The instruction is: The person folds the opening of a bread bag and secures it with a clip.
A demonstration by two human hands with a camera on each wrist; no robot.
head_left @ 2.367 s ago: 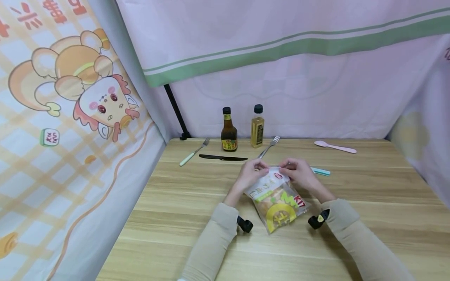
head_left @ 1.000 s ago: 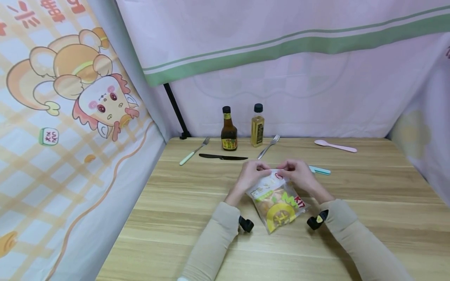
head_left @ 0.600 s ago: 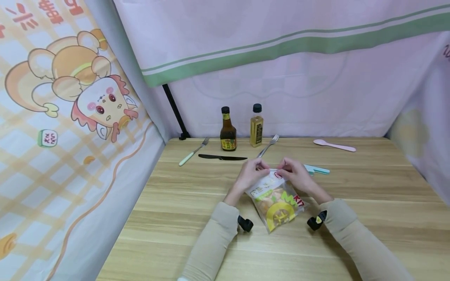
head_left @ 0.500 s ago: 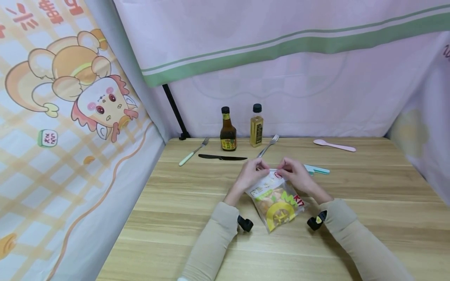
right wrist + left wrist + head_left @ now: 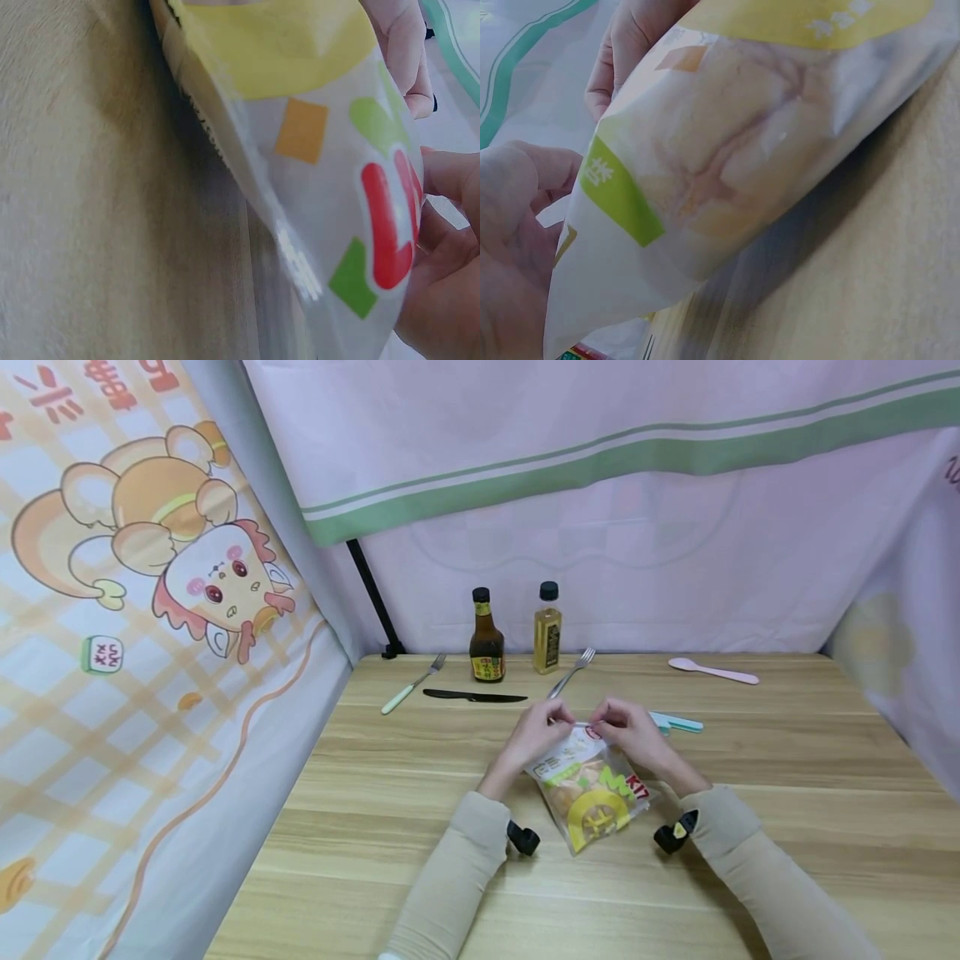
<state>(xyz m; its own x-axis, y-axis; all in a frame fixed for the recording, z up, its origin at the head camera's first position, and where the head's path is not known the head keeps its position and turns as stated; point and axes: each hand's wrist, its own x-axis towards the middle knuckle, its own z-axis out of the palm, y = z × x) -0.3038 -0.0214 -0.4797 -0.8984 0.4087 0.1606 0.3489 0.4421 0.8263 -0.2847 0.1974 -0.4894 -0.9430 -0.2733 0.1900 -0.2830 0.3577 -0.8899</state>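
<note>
A clear snack bag (image 5: 591,785) with yellow, green and red print holds pale pastry pieces. It leans on the wooden table (image 5: 375,827), top edge raised. My left hand (image 5: 534,732) pinches the bag's top left corner. My right hand (image 5: 628,732) pinches the top right corner. In the left wrist view the bag (image 5: 727,180) fills the frame, with my left hand (image 5: 514,240) at its top and my right hand's fingers (image 5: 619,52) behind. In the right wrist view the bag (image 5: 315,172) tilts off the table, my right hand (image 5: 442,285) at its top.
At the table's back stand a dark sauce bottle (image 5: 487,637) and a yellow oil bottle (image 5: 548,630). Nearby lie a green-handled fork (image 5: 411,686), a black knife (image 5: 476,697), a second fork (image 5: 573,673), a teal-handled utensil (image 5: 677,722) and a pink spoon (image 5: 712,672). Fabric walls enclose three sides.
Both hands keep pinching the bag's top edge and have shifted only slightly. The bag's top now looks a little lower and more folded than before.
</note>
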